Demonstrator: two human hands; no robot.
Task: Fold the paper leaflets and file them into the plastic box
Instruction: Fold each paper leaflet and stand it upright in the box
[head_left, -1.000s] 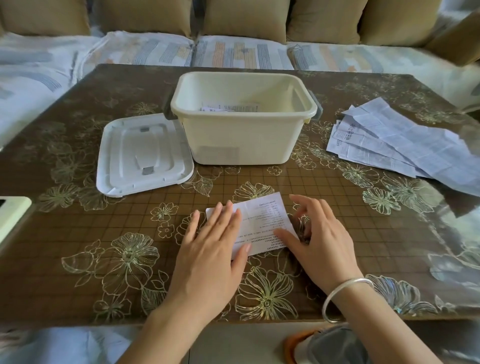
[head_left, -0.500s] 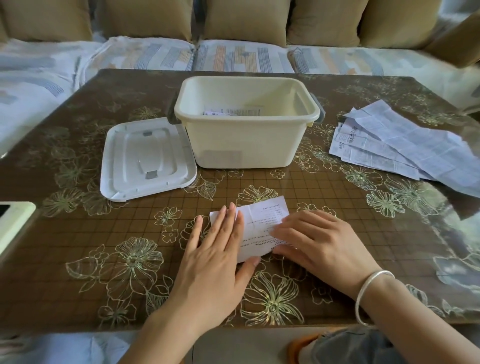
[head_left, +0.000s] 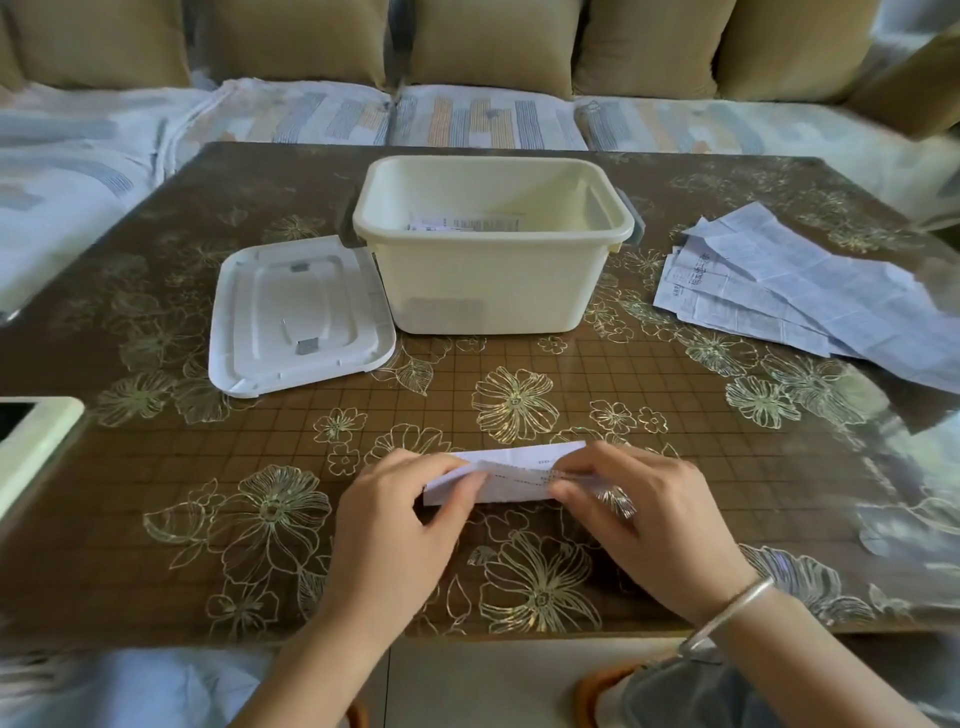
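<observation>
The left hand (head_left: 395, 525) and right hand (head_left: 644, 519) are pinching the leaflet (head_left: 511, 475) at its ends, turning one long edge over. Judging by this, creasing flat is coming next, then filing into the plastic box (head_left: 493, 280).

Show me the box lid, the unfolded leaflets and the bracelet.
box lid (head_left: 296, 317): head view, flat top panel.
unfolded leaflets (head_left: 810, 296): head view, middle of top sheet.
bracelet (head_left: 732, 609): head view, band over the wrist.
</observation>
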